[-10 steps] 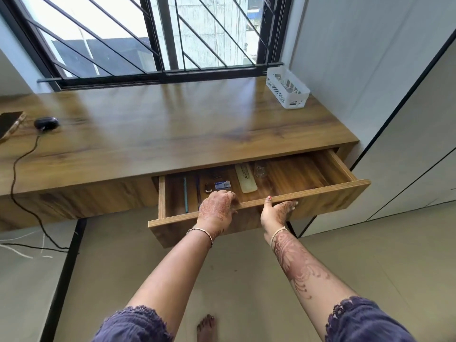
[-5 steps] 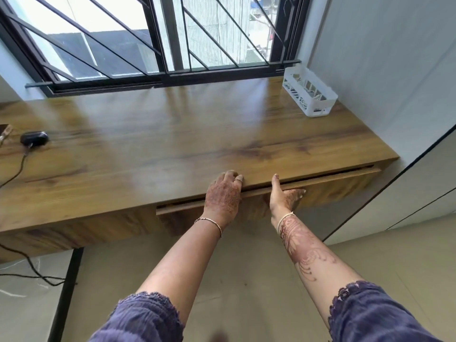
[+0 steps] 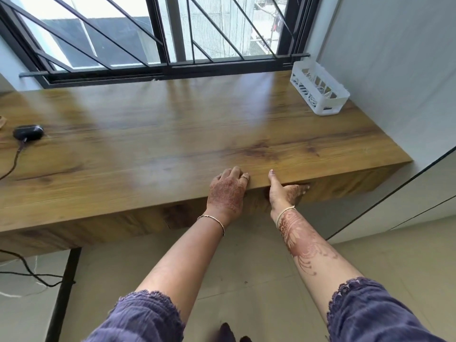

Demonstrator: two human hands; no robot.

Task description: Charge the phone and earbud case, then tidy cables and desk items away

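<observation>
Head camera view, looking down a wooden desk (image 3: 172, 134) set beneath a barred window (image 3: 160, 33): a person in purple lace-edged sleeves (image 3: 138, 317) pressed both hands against the drawer front (image 3: 345, 187), which sat shut and flush under the desktop's front edge. Left hand (image 3: 228, 191), back toward the lens and patterned with henna, lay against the wood with its fingers slightly bent at the lip of the desktop, a ring on one of them, holding nothing. Right hand (image 3: 283, 193) lay just beside it, thumb pointing straight up against the desk edge and fingers stretched flat to the right along the drawer front beneath the overhang, likewise holding nothing. A thin bangle circled each wrist, and henna ran down the right forearm. Far to the left on the desktop, well apart from the hands, the black earbud case (image 3: 28, 132) lay with a dark cable (image 3: 14, 159) plugged into it, the cable trailing off toward the frame's left edge. At the desk's far right corner, against the wall, stood a white slotted basket (image 3: 318, 88) with white cables coiled inside. More dark cable (image 3: 32, 270) looped over the floor beside a black desk leg (image 3: 64, 292).
</observation>
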